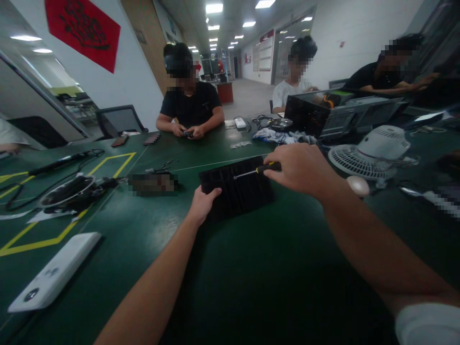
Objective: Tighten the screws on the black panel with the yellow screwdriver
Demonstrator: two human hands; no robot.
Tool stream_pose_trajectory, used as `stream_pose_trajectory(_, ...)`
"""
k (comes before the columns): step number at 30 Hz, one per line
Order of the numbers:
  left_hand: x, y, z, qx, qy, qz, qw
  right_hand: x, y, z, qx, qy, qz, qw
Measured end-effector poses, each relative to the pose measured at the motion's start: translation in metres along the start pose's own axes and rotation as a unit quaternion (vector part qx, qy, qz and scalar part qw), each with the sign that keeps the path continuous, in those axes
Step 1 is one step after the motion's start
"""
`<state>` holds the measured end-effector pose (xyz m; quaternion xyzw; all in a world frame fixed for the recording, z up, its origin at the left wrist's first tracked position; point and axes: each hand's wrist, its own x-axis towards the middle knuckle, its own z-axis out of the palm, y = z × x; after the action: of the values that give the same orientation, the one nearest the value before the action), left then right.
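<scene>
Left hand (203, 205) clamps a black panel (247, 192), right hand (296, 167) closed round a screwdriver (259, 169), writing (85, 28) on red poster (108, 55) blurred

red sign (85, 32): dark characters, unreadable

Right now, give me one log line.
left hand: gripping black ribbed part | right hand: holding screwdriver, tip over part, contact unclear | surface: green table
</scene>
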<state>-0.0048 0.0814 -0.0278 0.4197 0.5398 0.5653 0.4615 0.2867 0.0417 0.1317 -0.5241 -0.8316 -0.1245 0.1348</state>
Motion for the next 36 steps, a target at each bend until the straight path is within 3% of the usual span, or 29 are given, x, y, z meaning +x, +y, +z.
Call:
stream_pose_trajectory(8,0.0,0.002,0.001,-0.017,-0.023,-0.008,1.0,0.003,-0.001,0.007,-0.01,-0.061,0.027,0.998)
stream_pose_trajectory(19,0.0,0.005,0.002,-0.016,-0.025,-0.004,1.0,-0.005,0.015,-0.02,0.029,-0.001,0.047,0.998)
stream_pose_trajectory(24,-0.001,0.004,0.001,-0.012,-0.023,-0.003,1.0,-0.005,0.009,-0.018,0.033,0.004,0.027,0.999)
stream_pose_trajectory(31,0.002,0.0,-0.001,0.0,-0.017,-0.002,1.0,0.001,0.004,-0.009,0.052,0.074,-0.079,0.993)
stream_pose_trajectory(36,0.001,0.001,-0.002,-0.006,-0.02,-0.005,1.0,0.004,0.004,-0.004,0.081,0.108,-0.117,0.984)
